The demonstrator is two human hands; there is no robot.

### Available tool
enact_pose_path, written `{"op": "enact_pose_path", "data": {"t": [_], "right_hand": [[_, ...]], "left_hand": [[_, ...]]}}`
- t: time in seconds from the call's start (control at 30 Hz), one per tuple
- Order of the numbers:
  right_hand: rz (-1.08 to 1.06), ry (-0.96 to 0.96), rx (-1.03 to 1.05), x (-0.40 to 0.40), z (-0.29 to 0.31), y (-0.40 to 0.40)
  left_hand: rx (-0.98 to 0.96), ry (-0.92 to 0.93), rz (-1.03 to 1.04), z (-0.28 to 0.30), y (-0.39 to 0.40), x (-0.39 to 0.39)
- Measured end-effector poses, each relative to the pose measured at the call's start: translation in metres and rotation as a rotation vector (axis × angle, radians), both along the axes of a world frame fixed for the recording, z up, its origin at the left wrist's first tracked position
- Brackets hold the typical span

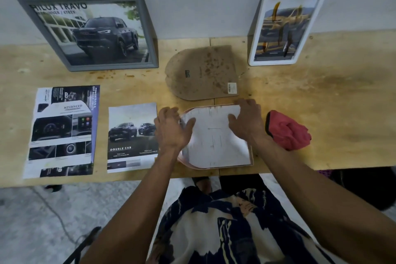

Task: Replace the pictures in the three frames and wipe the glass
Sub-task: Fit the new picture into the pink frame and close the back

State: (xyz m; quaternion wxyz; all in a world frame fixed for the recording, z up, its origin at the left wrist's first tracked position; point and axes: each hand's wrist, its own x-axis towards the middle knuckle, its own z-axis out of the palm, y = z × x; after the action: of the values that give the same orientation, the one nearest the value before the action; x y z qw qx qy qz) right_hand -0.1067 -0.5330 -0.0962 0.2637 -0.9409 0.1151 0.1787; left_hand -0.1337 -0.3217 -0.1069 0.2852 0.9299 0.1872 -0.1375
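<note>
— At the near edge of the plywood surface (pixel 321 96)?
— Arch-topped pink frame (pixel 188 162), lying flat, white sheet (pixel 214 141) on it. Both hands flat, fingers spread: left hand (pixel 171 128), right hand (pixel 246 122).
— Just beyond?
— Stained brown backing board (pixel 203 73); crumpled red cloth (pixel 287 130) to the right.

Pink frame (pixel 252 157) mostly under white sheet (pixel 216 141); sheet's left part motion-blurred.

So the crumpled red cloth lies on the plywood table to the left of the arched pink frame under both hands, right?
Not quite: in the head view the crumpled red cloth lies on the plywood table to the right of the arched pink frame, beside the right hand; the left hand is opposite.
</note>
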Motion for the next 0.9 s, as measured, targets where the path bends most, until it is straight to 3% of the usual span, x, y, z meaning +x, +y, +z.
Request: {"op": "enact_pose_path", "data": {"t": [0.17, 0.4, 0.63, 0.9], "right_hand": [[-0.079, 0.026, 0.057, 0.060, -0.008, -0.003], [-0.144, 0.058, 0.132, 0.108, -0.017, -0.004], [-0.192, 0.091, 0.130, 0.128, -0.025, 0.001], [-0.392, 0.143, 0.241, 0.134, -0.018, 0.002]], "left_hand": [[-0.104, 0.016, 0.149, 0.010, 0.008, 0.067], [-0.098, 0.092, 0.323, -0.042, 0.021, 0.131], [-0.119, 0.126, 0.405, -0.022, 0.005, 0.156], [-0.280, 0.090, 0.523, -0.004, 0.010, 0.156]]}}
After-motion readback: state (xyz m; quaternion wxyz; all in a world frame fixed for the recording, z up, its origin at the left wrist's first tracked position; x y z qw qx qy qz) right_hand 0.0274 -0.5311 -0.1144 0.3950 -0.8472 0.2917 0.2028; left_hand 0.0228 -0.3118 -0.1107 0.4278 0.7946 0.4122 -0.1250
